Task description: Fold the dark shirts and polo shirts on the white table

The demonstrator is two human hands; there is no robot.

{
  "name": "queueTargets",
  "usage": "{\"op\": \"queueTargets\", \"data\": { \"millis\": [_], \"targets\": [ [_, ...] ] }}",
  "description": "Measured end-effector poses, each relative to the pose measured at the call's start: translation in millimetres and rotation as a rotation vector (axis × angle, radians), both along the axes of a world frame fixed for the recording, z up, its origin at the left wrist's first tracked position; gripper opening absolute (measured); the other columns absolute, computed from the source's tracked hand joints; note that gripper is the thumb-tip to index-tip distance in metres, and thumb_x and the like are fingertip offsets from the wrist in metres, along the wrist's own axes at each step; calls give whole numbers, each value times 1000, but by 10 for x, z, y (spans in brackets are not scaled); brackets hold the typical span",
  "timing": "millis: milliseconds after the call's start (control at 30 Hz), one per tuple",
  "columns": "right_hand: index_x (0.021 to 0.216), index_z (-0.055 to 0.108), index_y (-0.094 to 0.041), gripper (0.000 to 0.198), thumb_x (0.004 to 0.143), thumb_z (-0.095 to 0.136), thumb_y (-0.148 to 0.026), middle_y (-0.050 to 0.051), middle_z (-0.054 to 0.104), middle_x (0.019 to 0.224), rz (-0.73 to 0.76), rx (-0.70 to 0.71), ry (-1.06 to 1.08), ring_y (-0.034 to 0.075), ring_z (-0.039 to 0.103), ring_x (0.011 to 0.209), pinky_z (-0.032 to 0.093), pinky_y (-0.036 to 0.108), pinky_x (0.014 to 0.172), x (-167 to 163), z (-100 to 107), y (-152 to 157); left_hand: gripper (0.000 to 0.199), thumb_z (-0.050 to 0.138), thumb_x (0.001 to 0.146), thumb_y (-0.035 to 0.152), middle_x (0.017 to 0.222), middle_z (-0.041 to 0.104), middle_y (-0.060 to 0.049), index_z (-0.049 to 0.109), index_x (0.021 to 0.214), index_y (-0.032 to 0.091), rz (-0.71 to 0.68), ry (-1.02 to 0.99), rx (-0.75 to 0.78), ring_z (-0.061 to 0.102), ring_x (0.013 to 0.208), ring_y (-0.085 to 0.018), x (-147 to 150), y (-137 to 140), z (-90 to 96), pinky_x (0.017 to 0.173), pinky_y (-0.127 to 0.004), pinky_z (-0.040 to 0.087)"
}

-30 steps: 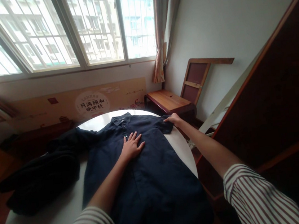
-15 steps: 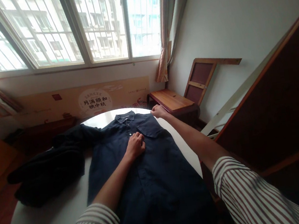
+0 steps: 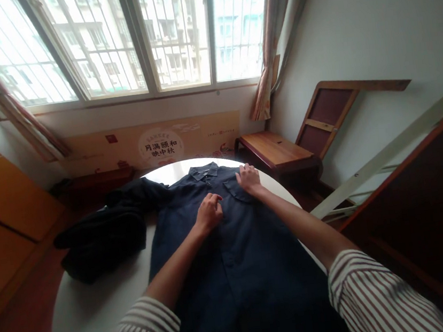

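A dark navy buttoned shirt [image 3: 233, 261] lies front side up on a white round table, its collar [image 3: 204, 172] at the far end. My left hand [image 3: 209, 211] rests over the front, just below the collar and beside the button line. Its fingers are curled, and their tips are partly hidden against the dark cloth. Near the shirt's right shoulder, my right hand [image 3: 249, 177] lies with its fingers extended on the cloth. A dark flap with a curved edge [image 3: 235, 192] shows on the chest between the two hands.
Bundled black clothing [image 3: 106, 245] sits on the left side of the white table [image 3: 75, 324]. Beyond the table's far right stands a low wooden stool or chair [image 3: 275, 146]. A dark wooden panel [image 3: 425, 216] is close on the right, and orange cabinets [image 3: 1, 214] stand left.
My right hand has come inward from the shirt's shoulder edge onto the cloth, and its fingers have straightened. My left hand stays curled on the front. The view has shifted left.
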State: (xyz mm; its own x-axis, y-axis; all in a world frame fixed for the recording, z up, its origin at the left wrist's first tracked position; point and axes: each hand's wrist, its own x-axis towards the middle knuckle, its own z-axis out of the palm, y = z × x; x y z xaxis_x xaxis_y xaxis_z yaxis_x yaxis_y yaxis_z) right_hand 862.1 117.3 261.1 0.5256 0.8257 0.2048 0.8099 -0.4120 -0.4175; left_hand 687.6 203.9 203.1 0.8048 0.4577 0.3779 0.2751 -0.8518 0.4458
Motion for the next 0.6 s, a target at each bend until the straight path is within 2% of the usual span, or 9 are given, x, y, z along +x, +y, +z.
{"op": "queueTargets", "data": {
  "millis": [100, 200, 233, 300, 367, 400, 433, 500, 600],
  "targets": [
    [124, 60, -17, 38, 94, 61, -39, 12, 59, 127, 211, -5, -22, 24, 60, 110, 50, 45, 94, -458, -122, -148, 35, 43, 85, 5, 112, 65, -9, 68, 107, 17, 73, 122, 38, 64, 100, -20, -280, 415, 150, 91, -28, 50],
    [134, 58, -20, 51, 93, 55, -51, 14, 52, 142, 520, -59, -75, 30, 49, 129, 34, 50, 111, -999, -315, -408, 38, 45, 84, 4, 119, 65, -10, 68, 111, 16, 172, 227, 130, 61, 112, -22, -534, 848, 379, 100, -29, 46],
    [140, 52, -24, 58, 93, 51, -57, 13, 45, 149, 620, -94, -85, 33, 40, 137, 27, 54, 114, -1158, -371, -501, 38, 46, 84, 5, 121, 64, -13, 67, 113, 14, 248, 230, 150, 59, 116, -25, -591, 973, 468, 102, -33, 45],
    [150, 38, -31, 69, 91, 43, -67, 9, 28, 160, 748, -169, -83, 37, 21, 146, 13, 63, 115, -1400, -451, -665, 37, 48, 86, 12, 127, 59, -22, 63, 119, 7, 507, 182, 171, 53, 123, -35, -665, 1187, 645, 102, -45, 44],
    [152, 31, -36, 74, 89, 40, -73, 6, 16, 163, 778, -220, -53, 38, 8, 148, 4, 67, 114, -1533, -477, -781, 48, 55, 87, 27, 131, 53, -30, 55, 127, 1, 809, 141, 117, 49, 125, -43, -714, 1366, 791, 98, -52, 44],
    [153, 30, -36, 76, 88, 40, -74, 6, 13, 164, 781, -230, -43, 39, 5, 149, 1, 67, 113, -1564, -475, -822, 58, 59, 85, 37, 131, 52, -32, 52, 129, -2, 915, 150, 53, 49, 125, -44, -740, 1445, 840, 97, -53, 45],
    [153, 30, -36, 76, 88, 39, -75, 7, 11, 164, 783, -234, -34, 39, 3, 149, -1, 67, 113, -1579, -465, -854, 69, 64, 82, 45, 131, 53, -33, 50, 130, -3, 959, 184, -26, 51, 124, -44, -769, 1516, 871, 97, -51, 46],
    [153, 30, -36, 78, 87, 40, -76, 8, 10, 164, 800, -243, -14, 39, 2, 149, -2, 66, 113, -1582, -436, -898, 75, 72, 74, 50, 126, 58, -32, 55, 125, -1, 901, 277, -169, 55, 120, -43, -840, 1630, 876, 97, -48, 47],
    [153, 29, -35, 80, 85, 42, -76, 8, 9, 164, 826, -254, 13, 39, 1, 149, -2, 66, 113, -1577, -406, -941, 53, 76, 69, 38, 120, 64, -26, 65, 111, 7, 803, 310, -212, 59, 116, -42, -937, 1708, 803, 94, -45, 50]
  ]
}}
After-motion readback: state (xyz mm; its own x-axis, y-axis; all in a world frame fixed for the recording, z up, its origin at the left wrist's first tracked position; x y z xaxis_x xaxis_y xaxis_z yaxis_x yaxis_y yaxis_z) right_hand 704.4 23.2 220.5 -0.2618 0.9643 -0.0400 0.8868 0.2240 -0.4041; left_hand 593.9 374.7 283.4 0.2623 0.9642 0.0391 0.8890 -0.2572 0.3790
